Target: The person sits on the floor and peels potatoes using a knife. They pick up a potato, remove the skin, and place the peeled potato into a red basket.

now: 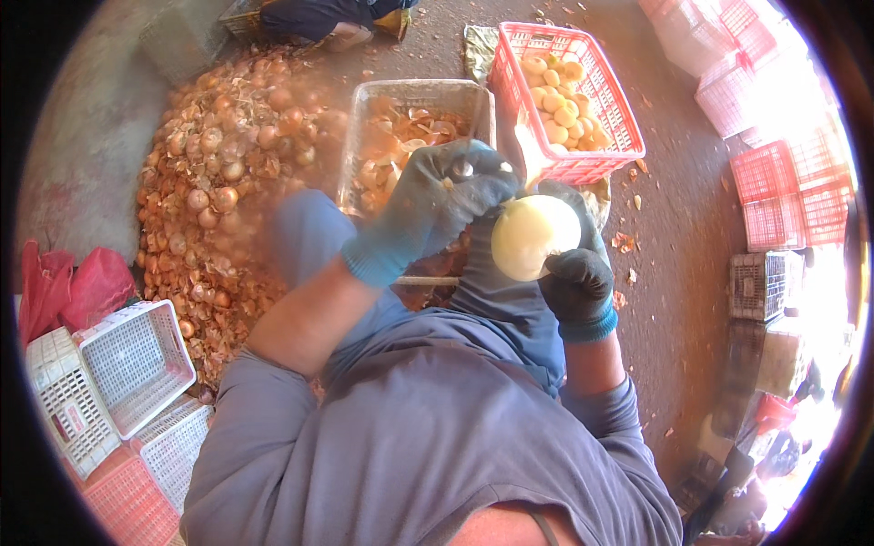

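My right hand (580, 280), in a dark glove with a teal cuff, grips a peeled pale onion (532, 235) between thumb and fingers. Close by on its left, my left hand (454, 184) is curled in a matching glove. A small tool with a shiny rounded metal end (463, 168) shows in that fist; the rest of it is hidden by the fingers. Its fingertips are at the onion's upper left edge. Beneath my hands, between my knees, stands a whitish plastic crate (423, 86) with loose onion skins (389, 160) in it.
Unpeeled onions (225, 164) lie in a large heap at left. A pink crate (618, 102) ahead right holds peeled onions (563, 102). White crates (136, 362) and red mesh sacks (95, 286) stand at lower left. More crates (768, 198) line the right. Another person (321, 17) sits beyond the heap.
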A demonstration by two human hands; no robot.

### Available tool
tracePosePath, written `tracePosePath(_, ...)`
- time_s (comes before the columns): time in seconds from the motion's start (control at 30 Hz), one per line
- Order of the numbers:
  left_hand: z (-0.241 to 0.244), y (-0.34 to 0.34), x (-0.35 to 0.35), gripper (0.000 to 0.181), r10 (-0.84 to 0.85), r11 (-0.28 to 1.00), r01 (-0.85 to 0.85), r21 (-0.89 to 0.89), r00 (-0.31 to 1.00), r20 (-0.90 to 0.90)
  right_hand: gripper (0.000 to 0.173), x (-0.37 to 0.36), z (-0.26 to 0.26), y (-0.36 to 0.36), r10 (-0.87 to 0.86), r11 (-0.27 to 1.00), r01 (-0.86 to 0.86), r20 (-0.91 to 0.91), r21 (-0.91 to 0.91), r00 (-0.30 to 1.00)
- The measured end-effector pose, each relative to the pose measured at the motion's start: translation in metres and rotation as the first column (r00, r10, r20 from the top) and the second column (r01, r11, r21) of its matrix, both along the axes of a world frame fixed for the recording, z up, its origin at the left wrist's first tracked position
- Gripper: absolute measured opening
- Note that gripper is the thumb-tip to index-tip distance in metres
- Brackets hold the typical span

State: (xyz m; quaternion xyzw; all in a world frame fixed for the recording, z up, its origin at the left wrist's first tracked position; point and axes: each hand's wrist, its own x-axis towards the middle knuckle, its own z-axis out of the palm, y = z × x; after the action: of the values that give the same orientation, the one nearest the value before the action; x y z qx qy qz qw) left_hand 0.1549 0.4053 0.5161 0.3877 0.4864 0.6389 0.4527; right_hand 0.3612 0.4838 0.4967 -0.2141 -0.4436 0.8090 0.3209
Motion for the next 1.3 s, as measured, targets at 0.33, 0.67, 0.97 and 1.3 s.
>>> tracePosePath(0.33, -0.048, -0.004, -0.028, 0.057, 0.084, 0.966, -0.136, -0.22, 0.969, -0.231, 0.074, -0.011, -0.023, 0.005, -0.157, 0.975, 0.151, 0.026, 0.161, 0.987)
tracePosePath(0.67, 0.019, -0.022, -0.002, 0.055, -0.207, 0.976, 0.197, -0.097, 0.973, -0.106, 0.088, -0.011, 0.018, 0.018, -0.006, 0.984, -0.023, 0.166, 0.176, 0.986)
tracePosePath(0.97, 0.043, -0.042, -0.011, 0.037, -0.208, 0.967, 0.025, -0.253, 0.653, -0.728, 0.084, 0.0, 0.017, 0.016, -0.165, 0.748, 0.014, 0.165, 0.664, 0.972)
tracePosePath(1.3, 0.022, -0.056, 0.003, 0.03, -0.11, 0.991, -0.01, -0.135, 0.525, -0.844, 0.078, -0.008, 0.016, 0.002, -0.441, 0.51, 0.132, 0.126, 0.85, 0.889)
